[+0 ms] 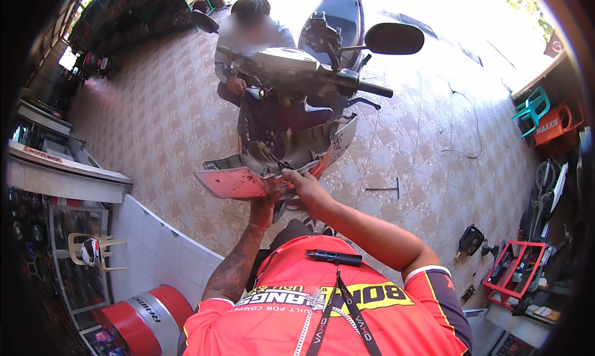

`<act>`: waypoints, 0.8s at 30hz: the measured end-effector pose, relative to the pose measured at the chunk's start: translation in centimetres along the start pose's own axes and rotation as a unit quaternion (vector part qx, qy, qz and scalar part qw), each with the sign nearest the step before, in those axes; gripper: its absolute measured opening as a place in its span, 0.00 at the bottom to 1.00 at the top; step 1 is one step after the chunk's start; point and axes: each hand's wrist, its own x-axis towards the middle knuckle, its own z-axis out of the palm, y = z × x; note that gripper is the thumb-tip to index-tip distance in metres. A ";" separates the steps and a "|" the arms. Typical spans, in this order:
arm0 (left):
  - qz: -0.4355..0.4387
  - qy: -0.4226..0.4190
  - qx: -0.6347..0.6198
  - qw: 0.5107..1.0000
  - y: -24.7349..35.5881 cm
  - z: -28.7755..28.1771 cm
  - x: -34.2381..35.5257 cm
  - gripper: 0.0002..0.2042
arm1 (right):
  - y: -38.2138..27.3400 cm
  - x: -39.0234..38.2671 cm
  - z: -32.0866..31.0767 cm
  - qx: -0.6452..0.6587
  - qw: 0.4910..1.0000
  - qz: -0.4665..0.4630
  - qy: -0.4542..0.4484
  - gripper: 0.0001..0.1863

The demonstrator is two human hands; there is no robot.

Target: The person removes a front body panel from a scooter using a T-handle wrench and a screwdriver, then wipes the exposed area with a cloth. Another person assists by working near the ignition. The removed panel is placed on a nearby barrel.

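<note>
A scooter's red front panel is spread away from the scooter's front, its inner side facing up and dark wires showing behind it. My left hand grips the panel's lower edge from underneath, the fingertips partly hidden by it. Against the panel's middle edge, my right hand is closed with thumb and fingers pinched together. Whatever lies between those fingers is too small to make out. Above the panel are the scooter's handlebar grip, brake lever and round-cornered mirror.
Another person crouches at the scooter's far left, one hand near the handlebar cover. A T-shaped tool lies on the tiled floor at right. A red rack stands lower right, a red drum lower left, a plastic chair at left.
</note>
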 end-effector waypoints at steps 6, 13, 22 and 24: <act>0.008 0.015 -0.038 0.999 0.7 -1.3 4.4 0.28 | -2.0 2.6 2.4 0.046 0.999 -0.030 0.000 0.26; -0.011 -0.015 -0.056 0.998 2.4 -2.2 8.7 0.20 | -2.6 6.0 3.4 0.012 0.997 -0.070 -0.004 0.23; -0.077 -0.034 -0.008 0.996 1.6 -1.3 9.8 0.18 | -3.8 5.2 -3.7 -0.277 0.942 -0.122 -0.144 0.26; -0.068 -0.051 0.005 0.996 0.3 -0.3 9.9 0.19 | -4.8 4.6 -5.8 -0.311 0.926 -0.141 -0.163 0.27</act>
